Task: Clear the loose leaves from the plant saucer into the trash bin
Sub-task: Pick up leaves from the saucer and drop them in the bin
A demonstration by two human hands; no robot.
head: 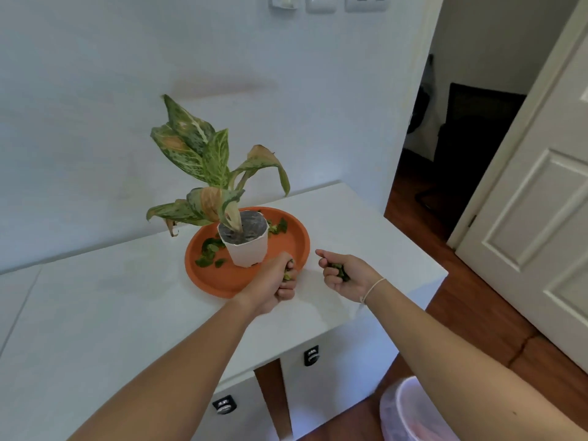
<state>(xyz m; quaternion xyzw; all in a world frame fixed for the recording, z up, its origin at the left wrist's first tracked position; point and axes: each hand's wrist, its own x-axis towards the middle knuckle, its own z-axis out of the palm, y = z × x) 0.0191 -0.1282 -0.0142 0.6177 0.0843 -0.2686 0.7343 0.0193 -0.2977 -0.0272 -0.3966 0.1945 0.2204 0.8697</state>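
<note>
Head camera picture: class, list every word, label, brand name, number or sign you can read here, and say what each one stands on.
No text can be read anywhere in this picture.
White pot: no label shows.
Orange saucer: plain, no marking.
Trash bin: no print visible.
Wall switches: any marks too small and blurred to read.
Dark drawer fittings: pale marks, too blurred to read.

Bare forearms; thin cord bracelet (373, 289) on right wrist.
</note>
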